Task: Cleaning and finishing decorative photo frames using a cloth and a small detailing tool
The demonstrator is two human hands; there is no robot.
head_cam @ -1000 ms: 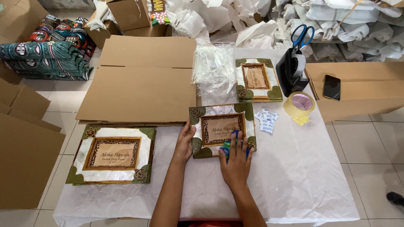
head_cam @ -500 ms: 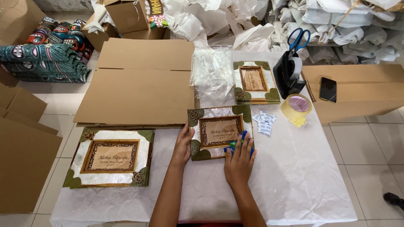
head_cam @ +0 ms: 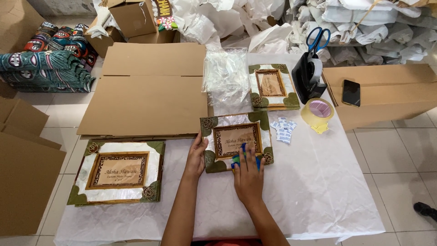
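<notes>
A small decorated photo frame [head_cam: 236, 140] with green corners lies on the white paper-covered table [head_cam: 327, 182]. My left hand [head_cam: 196, 157] grips the frame's left edge. My right hand [head_cam: 248, 175] presses a blue and green cloth [head_cam: 243, 157] onto the frame's lower right part. A larger frame of the same style [head_cam: 117, 171] lies to the left. A third frame [head_cam: 271, 86] sits farther back, beside a heap of clear plastic bags [head_cam: 226, 75].
Flat cardboard sheets [head_cam: 150, 91] cover the table's back left. A tape dispenser with blue scissors [head_cam: 309, 68], a tape roll [head_cam: 317, 111] and small white packets [head_cam: 283, 128] lie at the right. A phone [head_cam: 351, 92] rests on a cardboard box [head_cam: 391, 93]. Crumpled paper fills the background.
My right hand with the cloth has slid a little left and down on the small frame. The left hand stays on the frame's left edge.
</notes>
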